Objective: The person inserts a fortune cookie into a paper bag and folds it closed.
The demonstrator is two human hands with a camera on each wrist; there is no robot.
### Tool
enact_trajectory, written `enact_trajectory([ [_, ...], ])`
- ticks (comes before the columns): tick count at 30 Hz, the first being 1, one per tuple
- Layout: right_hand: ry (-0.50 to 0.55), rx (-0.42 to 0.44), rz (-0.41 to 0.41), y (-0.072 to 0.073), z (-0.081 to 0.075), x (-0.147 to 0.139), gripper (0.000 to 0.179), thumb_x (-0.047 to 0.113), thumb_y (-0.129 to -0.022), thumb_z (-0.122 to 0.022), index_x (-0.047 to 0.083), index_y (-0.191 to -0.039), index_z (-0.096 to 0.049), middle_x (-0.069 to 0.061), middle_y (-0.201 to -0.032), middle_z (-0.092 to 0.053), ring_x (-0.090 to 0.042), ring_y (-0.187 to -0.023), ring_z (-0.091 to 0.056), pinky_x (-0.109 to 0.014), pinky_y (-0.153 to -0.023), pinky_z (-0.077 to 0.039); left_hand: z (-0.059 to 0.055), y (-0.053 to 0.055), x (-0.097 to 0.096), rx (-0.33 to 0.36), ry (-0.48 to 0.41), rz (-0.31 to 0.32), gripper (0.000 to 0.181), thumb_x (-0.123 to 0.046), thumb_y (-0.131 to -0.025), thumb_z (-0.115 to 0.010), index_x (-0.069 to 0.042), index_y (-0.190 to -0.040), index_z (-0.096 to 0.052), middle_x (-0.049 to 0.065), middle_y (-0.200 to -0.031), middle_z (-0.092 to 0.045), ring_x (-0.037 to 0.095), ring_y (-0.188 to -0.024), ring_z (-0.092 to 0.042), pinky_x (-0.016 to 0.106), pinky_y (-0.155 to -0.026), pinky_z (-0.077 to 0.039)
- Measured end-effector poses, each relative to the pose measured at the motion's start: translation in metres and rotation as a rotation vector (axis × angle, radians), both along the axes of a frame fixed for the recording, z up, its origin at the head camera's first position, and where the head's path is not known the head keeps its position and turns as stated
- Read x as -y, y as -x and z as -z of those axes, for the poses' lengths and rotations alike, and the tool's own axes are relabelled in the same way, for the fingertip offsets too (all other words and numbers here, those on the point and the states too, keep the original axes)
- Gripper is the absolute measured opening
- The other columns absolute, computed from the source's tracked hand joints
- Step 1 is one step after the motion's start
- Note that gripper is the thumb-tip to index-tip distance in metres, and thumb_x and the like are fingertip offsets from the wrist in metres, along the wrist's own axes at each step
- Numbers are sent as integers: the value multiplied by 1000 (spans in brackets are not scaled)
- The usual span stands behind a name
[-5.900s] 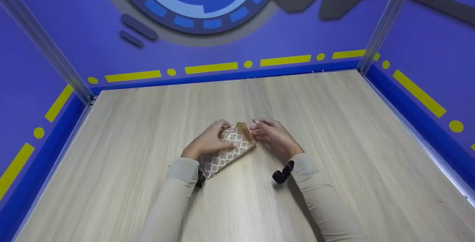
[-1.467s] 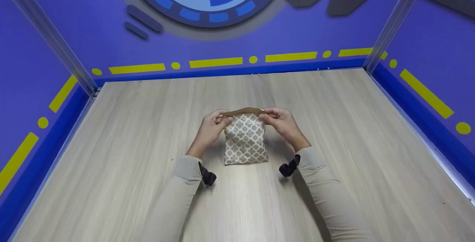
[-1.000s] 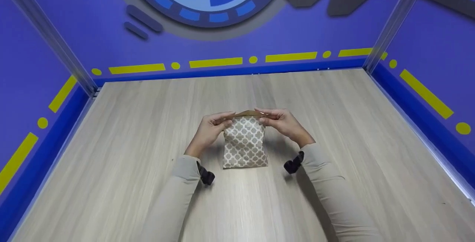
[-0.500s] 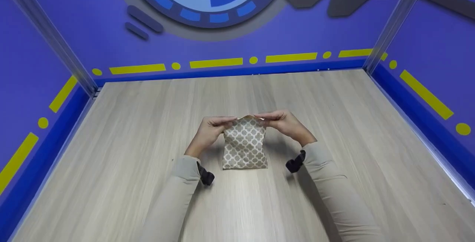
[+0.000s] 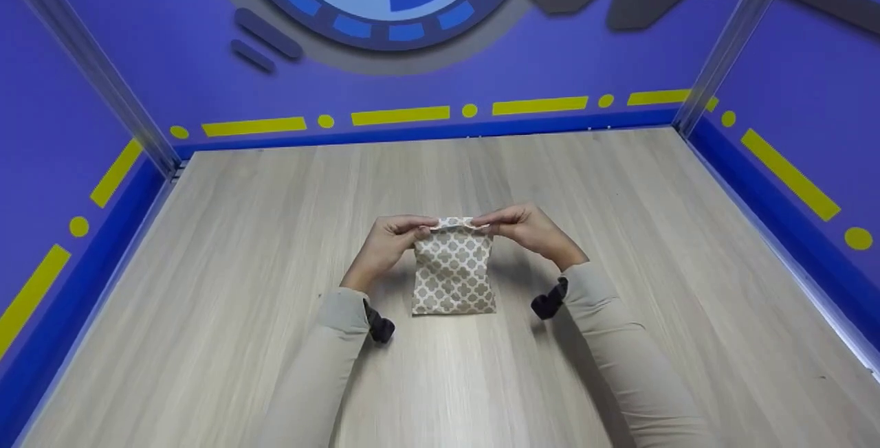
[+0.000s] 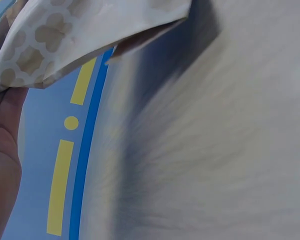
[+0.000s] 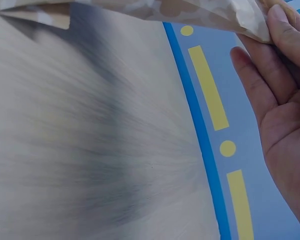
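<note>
A small paper bag [image 5: 454,273] with a tan and white quatrefoil print stands in the middle of the head view. Its top edge is folded over toward me as a narrow printed strip. The left hand [image 5: 388,242] pinches the fold's left end between thumb and fingers. At the right end, the right hand [image 5: 526,228] pinches the same fold. In the left wrist view the bag [image 6: 50,40] slants across the top, with part of the left hand [image 6: 5,145] below it. The right wrist view shows the right hand's thumb on the bag's corner [image 7: 250,22].
The light wood-grain table [image 5: 275,228] spreads around the bag. Purple-blue walls with yellow marks [image 5: 400,116] enclose its back and sides. A black wrist camera sits on each cuff, the left camera [image 5: 381,328] and the right camera [image 5: 548,301].
Earlier the bag lay slanted in the left hand, then stood upright with its brown inner top showing. Both hands have since turned the top edge down toward me, and the printed back now shows.
</note>
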State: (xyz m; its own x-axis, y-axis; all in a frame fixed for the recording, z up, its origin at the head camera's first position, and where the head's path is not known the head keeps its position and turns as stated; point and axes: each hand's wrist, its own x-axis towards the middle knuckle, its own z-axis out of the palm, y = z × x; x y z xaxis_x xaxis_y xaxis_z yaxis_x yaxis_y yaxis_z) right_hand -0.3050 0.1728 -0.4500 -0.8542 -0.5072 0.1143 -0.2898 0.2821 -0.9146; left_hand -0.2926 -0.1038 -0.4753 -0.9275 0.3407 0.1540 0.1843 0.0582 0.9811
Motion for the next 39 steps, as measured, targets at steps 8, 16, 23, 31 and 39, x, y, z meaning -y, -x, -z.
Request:
enact_trajectory([
  [8,-46,9,20,1,2,1,23,12,-91,-64,6,-112,-72,-12,-113,-70,-5,-100,-66,-21,-85,-51,2,0,1,-28,47,-15,27,-20,-91,-62,-3,-109,-70,4,-109,-71,7,-90,-64,24,-78,-52],
  [16,-56,49,22,-1,4,0,27,18,-91,-64,8,-116,-70,-11,-116,-68,-8,-104,-65,-24,-89,-51,2,-2,2,-37,56,-7,30,-25,-92,-61,-4,-111,-70,6,-113,-69,7,-95,-63,26,-86,-51],
  [23,-69,71,34,-1,4,-1,29,21,-91,-66,9,-117,-69,-10,-121,-66,-17,-113,-62,-30,-95,-49,2,-2,2,-35,55,11,33,-30,-92,-60,-5,-112,-70,9,-116,-68,10,-102,-64,29,-93,-50],
  [31,-67,6,110,0,11,1,32,35,-87,-69,12,-108,-74,-6,-108,-72,-13,-101,-66,-24,-86,-50,3,-3,-2,-90,113,3,29,-25,-94,-60,-4,-112,-70,10,-116,-68,13,-103,-64,26,-89,-51],
  [39,-9,25,201,-1,14,11,31,37,-84,-73,10,-99,-76,-1,-92,-73,-13,-87,-66,-29,-82,-49,4,-3,-4,-116,180,-33,24,-19,-95,-59,-8,-114,-69,6,-108,-71,6,-91,-64,20,-81,-51],
])
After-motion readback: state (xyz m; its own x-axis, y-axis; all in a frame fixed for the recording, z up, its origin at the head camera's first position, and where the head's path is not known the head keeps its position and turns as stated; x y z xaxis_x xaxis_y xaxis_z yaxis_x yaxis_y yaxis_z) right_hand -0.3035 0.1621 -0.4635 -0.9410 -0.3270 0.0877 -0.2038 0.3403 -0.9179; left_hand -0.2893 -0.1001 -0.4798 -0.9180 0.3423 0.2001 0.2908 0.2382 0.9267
